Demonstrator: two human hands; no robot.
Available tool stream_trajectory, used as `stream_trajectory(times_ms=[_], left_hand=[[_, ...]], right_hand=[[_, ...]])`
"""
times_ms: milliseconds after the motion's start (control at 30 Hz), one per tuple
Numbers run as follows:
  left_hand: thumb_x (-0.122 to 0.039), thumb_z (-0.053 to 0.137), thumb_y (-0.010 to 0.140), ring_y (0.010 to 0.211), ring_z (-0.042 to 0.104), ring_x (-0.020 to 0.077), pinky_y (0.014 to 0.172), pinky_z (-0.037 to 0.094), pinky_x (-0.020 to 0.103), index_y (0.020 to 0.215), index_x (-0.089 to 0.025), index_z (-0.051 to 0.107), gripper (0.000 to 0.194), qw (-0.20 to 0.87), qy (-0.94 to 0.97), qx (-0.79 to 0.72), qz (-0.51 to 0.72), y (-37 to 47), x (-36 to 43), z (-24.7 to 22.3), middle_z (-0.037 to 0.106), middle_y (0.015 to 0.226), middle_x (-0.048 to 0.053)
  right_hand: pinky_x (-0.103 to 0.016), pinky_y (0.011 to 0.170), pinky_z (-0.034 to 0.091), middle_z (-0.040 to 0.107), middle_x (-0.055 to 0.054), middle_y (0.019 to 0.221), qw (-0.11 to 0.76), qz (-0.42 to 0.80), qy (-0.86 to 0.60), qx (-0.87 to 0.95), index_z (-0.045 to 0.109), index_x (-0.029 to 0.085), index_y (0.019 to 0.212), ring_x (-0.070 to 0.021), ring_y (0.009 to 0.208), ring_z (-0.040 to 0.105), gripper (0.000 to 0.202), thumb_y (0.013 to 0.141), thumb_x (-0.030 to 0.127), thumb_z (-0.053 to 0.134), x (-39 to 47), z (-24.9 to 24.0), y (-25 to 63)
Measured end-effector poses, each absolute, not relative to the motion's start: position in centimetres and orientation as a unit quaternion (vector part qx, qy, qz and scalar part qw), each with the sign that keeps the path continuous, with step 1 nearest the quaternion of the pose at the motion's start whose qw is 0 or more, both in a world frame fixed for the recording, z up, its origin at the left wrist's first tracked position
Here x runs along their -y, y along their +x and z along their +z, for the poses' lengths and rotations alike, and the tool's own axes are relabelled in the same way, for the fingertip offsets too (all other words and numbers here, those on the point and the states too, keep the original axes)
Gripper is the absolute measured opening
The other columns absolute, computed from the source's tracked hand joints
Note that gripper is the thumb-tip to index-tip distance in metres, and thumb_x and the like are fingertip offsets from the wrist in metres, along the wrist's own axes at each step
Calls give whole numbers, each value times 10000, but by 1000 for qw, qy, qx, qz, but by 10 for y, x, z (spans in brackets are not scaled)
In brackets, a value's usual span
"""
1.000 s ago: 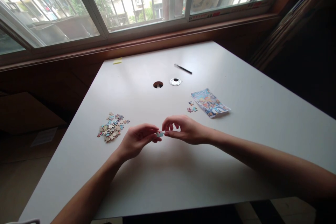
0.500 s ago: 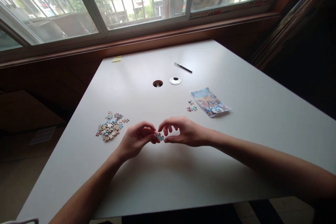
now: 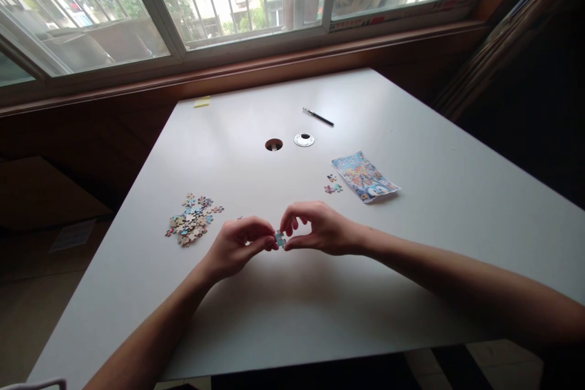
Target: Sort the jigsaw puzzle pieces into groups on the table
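- Left hand [image 3: 238,245]: pinched on a small light-blue cardboard jigsaw piece [image 3: 280,240].
- Right hand [image 3: 322,229]: thumb and forefinger at the piece's right edge; grip unclear.
- Piece: between the hands, over the white worktop [image 3: 292,317], long axis steep.

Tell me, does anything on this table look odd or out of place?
Yes: a round silvery ring lies on the white table, just right of an uncovered round hole. It looks like the hole's cover, left off. Nothing else plainly stands out.
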State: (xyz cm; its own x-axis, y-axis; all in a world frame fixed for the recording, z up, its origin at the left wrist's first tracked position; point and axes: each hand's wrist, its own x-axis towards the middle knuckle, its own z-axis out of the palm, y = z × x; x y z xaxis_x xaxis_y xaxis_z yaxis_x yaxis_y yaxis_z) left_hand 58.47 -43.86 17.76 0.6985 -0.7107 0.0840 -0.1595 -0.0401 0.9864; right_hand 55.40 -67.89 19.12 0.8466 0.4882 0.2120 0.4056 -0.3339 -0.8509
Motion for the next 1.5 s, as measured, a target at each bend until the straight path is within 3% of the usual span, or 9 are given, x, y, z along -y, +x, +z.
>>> stream_trajectory(times_ms=[267,467,967,1133,1500], left_hand=[[-195,782,837,819,753,205,788,631,335,1111,-142,656,306,627,671,327,-224,582,437,175,768,897,90],[-174,763,847,799,743,172,750,619,266,984,-128,676,169,608,690,340,-197,581,439,180,753,869,80],[-199,745,868,782,755,199,742,618,300,1029,-141,633,205,622,679,337,-194,581,438,176,745,857,78],[-226,714,898,758,738,187,721,606,301,1083,-157,629,215,621,695,312,-185,582,436,175,752,837,73],[-211,703,903,786,739,189,759,610,308,1054,-154,641,173,607,714,307,-166,585,433,172,745,844,70]], right_hand=[[-256,699,451,703,10,761,513,2,-815,269,664,198,832,-127,719,583,244,753,329,853,678,189,554],[-255,689,453,691,1,775,509,-4,-814,279,654,195,832,-130,727,584,255,768,357,840,676,189,552],[-263,696,479,697,2,799,502,6,-822,269,653,206,914,-132,736,594,139,809,236,740,673,192,550],[-353,904,469,669,-60,1020,404,2,-874,269,679,216,959,-211,1016,592,164,818,279,732,706,203,571],[-324,846,440,643,-58,980,243,-29,-966,80,692,213,908,-247,1019,576,194,764,343,706,788,204,614]])
